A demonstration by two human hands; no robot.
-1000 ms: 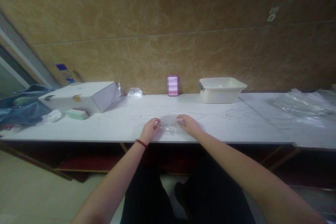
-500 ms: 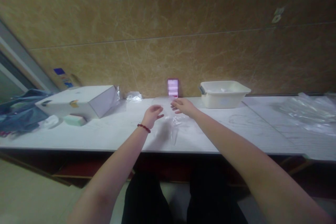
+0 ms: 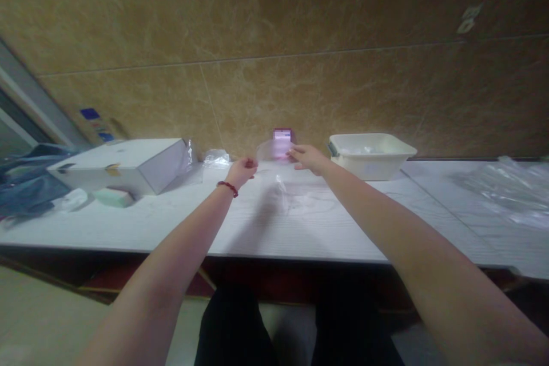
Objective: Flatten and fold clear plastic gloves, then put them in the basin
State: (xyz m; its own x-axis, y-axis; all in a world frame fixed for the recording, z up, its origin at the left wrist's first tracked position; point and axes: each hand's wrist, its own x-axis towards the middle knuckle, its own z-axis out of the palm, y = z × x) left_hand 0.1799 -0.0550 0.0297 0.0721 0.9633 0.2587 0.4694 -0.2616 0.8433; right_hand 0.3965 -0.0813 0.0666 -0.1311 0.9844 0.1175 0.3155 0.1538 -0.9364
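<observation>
Your left hand [image 3: 241, 172] and right hand [image 3: 307, 158] each pinch one upper edge of a clear plastic bag [image 3: 271, 152]. The fingers of both are closed on the film, and the bag is stretched between them.

The left hand is curled into a loose fist with its knuckles turned up. The right hand is flatter, with its fingers pointing left toward the other hand. The bag is held in the air above the white table [image 3: 171, 223], and its lower part hangs down as a faint, blurred fold toward the tabletop. Whether that fold touches the surface cannot be told.

Both forearms reach forward and upward from the lower corners and converge over the middle of the table. The right hand is slightly higher and farther out than the left. A red bracelet [image 3: 226, 187] circles your left wrist.

A pink upright object [image 3: 283, 138] leans against the marble wall [image 3: 300, 40] behind the bag and is partly seen through the film. A cream tub [image 3: 371, 154] stands just right of your right hand. To the left lie a small crumpled bag [image 3: 215, 156], a white box [image 3: 124, 163] and a pale green block [image 3: 112, 197]. Loose plastic sheeting [image 3: 510, 189] covers the far right of the table.
</observation>
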